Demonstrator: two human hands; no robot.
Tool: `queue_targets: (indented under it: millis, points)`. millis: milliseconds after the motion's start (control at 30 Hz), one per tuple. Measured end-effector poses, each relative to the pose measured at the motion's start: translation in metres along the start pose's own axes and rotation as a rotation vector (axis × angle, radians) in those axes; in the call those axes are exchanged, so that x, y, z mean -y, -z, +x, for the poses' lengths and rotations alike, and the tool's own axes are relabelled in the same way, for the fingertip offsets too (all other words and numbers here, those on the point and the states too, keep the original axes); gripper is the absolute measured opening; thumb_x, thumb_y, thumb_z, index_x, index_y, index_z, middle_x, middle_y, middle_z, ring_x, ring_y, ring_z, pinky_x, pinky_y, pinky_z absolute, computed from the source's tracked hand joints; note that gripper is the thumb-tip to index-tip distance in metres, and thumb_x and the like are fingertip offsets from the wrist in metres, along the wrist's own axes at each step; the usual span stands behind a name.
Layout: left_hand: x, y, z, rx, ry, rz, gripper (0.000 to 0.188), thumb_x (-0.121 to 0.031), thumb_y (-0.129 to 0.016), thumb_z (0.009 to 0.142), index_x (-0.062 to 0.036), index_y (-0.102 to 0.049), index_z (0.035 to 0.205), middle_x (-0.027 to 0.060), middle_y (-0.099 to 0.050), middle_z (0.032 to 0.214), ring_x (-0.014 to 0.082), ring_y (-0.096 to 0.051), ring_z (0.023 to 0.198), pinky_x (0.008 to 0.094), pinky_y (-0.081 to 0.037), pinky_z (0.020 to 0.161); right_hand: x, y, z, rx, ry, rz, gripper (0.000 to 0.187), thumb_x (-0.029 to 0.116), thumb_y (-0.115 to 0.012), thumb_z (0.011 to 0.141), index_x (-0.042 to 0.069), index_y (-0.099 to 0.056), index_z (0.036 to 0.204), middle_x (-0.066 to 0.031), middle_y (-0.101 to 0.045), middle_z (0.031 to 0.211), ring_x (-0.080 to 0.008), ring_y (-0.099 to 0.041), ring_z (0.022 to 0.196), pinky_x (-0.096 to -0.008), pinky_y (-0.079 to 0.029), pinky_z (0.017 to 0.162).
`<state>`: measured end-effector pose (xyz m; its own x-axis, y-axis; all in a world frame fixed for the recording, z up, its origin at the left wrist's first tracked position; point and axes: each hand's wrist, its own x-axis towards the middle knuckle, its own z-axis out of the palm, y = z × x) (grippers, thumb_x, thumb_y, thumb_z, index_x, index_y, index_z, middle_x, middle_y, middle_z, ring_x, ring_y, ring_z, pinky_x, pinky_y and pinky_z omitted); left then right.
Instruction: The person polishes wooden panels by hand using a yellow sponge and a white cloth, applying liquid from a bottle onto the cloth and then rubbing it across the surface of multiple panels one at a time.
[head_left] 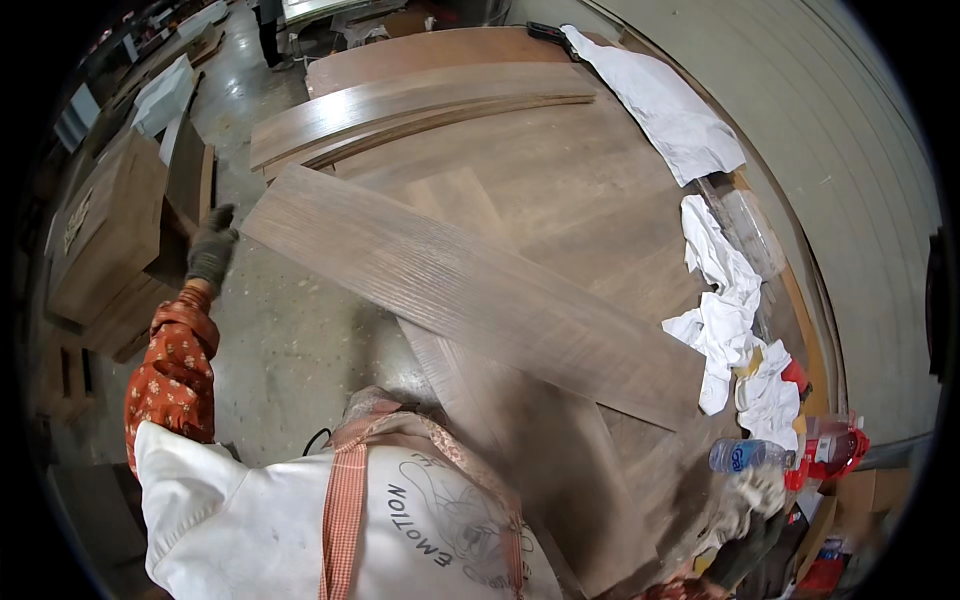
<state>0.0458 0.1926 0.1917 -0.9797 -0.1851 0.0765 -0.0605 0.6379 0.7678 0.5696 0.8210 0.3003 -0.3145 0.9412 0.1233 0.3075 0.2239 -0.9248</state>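
Observation:
A long wood-grain plank (470, 290) lies slantwise across the table in front of me, over other boards. My left hand (211, 250), in a dark grey-green glove, is stretched out just beyond the plank's left end. Its fingers look apart, and I see nothing in them. Low at the right, my right hand (748, 550), also gloved, is blurred. A pale, crumpled rag (757, 490) is bunched at its fingers and seems held, beside a clear plastic bottle (745, 456) with a blue label.
More planks (400, 105) are stacked at the table's far side. White cloths (720, 290) lie along the right edge, near a red-capped container (832, 447). On the left, a stack of boards (110, 230) stands on the concrete floor (280, 320). Another person's legs (268, 38) show far off.

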Motion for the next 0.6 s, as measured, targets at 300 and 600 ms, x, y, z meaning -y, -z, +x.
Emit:
queue_targets:
  millis: [300, 600]
  points:
    - [-0.036, -0.016, 0.04, 0.497, -0.097, -0.275, 0.041, -0.011, -0.067, 0.08, 0.0, -0.059, 0.119, 0.0031, -0.063, 0.095, 0.0107, -0.061, 0.082, 0.0234, -0.049, 0.074, 0.061, -0.226, 0.051, 0.513, 0.355, -0.073, 0.044, 0.023, -0.062, 0.087, 0.001, -0.053, 0.124, -0.0111, -0.056, 0.121, -0.0196, -0.057, 0.106, -0.0325, -0.047, 0.09]
    - [0.002, -0.019, -0.014, 0.76, 0.251, -1.123, 0.059, -0.017, -0.066, 0.075, 0.0032, -0.049, 0.128, 0.014, -0.062, 0.111, 0.0228, -0.061, 0.099, 0.034, -0.048, 0.089, 0.017, -0.342, 0.026, 0.585, 0.609, -0.894, 0.069, 0.053, -0.051, 0.089, 0.01, -0.038, 0.141, -0.0202, -0.041, 0.14, -0.0411, -0.035, 0.13, -0.0487, -0.023, 0.11]
